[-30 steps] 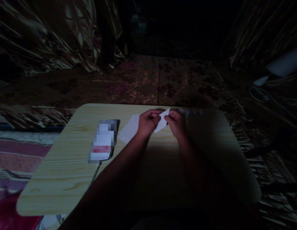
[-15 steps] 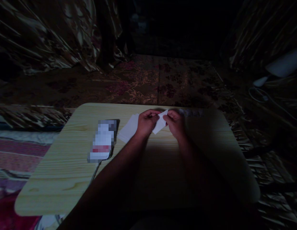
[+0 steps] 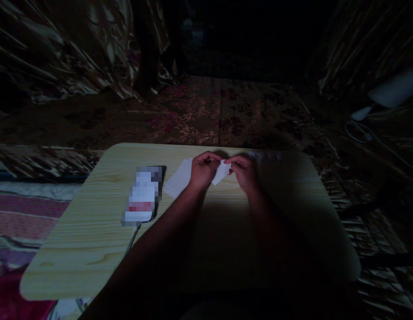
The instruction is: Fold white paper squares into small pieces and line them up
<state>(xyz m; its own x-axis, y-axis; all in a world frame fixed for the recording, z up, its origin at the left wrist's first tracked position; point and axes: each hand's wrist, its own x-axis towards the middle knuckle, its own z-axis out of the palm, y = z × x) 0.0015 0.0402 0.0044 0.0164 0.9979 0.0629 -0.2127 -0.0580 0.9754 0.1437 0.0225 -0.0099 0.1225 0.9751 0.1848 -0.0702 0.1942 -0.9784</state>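
Note:
Between my two hands is a small white sheet of paper (image 3: 221, 174), held up just over the far half of the table. My left hand (image 3: 203, 171) pinches its left side, thumb toward me. At the sheet's upper right edge, my right hand (image 3: 243, 171) grips it between thumb and fingers. Just left of my left hand lies a stack of white paper (image 3: 178, 180), slightly fanned. Beyond my right hand sit several small pale pieces (image 3: 266, 156) in a row, too dark to make out clearly.
A phone (image 3: 141, 195) with a blurred screen lies on the wooden table (image 3: 76, 240), a cable (image 3: 132, 238) running from its near end. Patterned fabric (image 3: 193, 111) covers the surface behind. To the right are a white object (image 3: 394, 89) and a looped white cable (image 3: 358, 132).
The top corner of the paper that stood up between my hands is now folded down or covered. My right fingers have shifted left over the upper edge; my left hand has hardly moved.

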